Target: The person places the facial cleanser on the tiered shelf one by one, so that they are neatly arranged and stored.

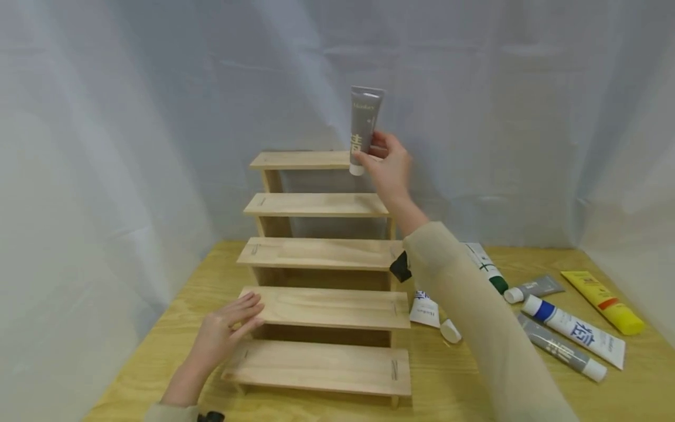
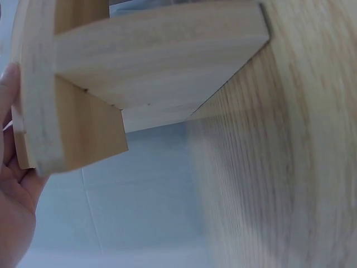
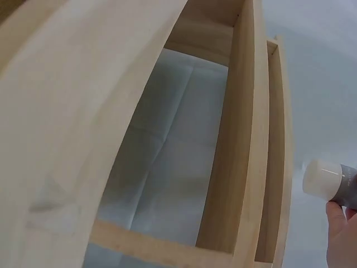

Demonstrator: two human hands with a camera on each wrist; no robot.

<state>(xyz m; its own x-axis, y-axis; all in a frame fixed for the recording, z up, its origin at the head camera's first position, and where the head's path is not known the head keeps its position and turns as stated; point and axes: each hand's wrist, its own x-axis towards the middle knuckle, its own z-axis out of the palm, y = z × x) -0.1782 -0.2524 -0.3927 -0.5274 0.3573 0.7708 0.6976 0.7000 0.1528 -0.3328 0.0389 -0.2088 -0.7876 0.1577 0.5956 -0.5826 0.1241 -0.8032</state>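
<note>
My right hand (image 1: 391, 167) pinches a grey squeeze tube (image 1: 364, 120) with a white cap near its lower end. The tube stands nearly upright, cap down, in front of the top step of a wooden step shelf (image 1: 321, 252). In the right wrist view its white cap (image 3: 323, 178) shows beyond the top boards, apart from them. My left hand (image 1: 224, 328) rests with its fingers on the left end of the second step from the bottom. In the left wrist view, that hand (image 2: 17, 195) touches the board's end (image 2: 42, 111).
Right of the shelf lie several tubes on the wooden table (image 1: 174, 363): a yellow one (image 1: 603, 302), a white-and-blue one (image 1: 577, 331), grey ones (image 1: 559, 349) and a green-capped one (image 1: 485, 266). My right sleeve partly covers others. Whitish sheeting (image 1: 474, 117) hangs behind and at both sides.
</note>
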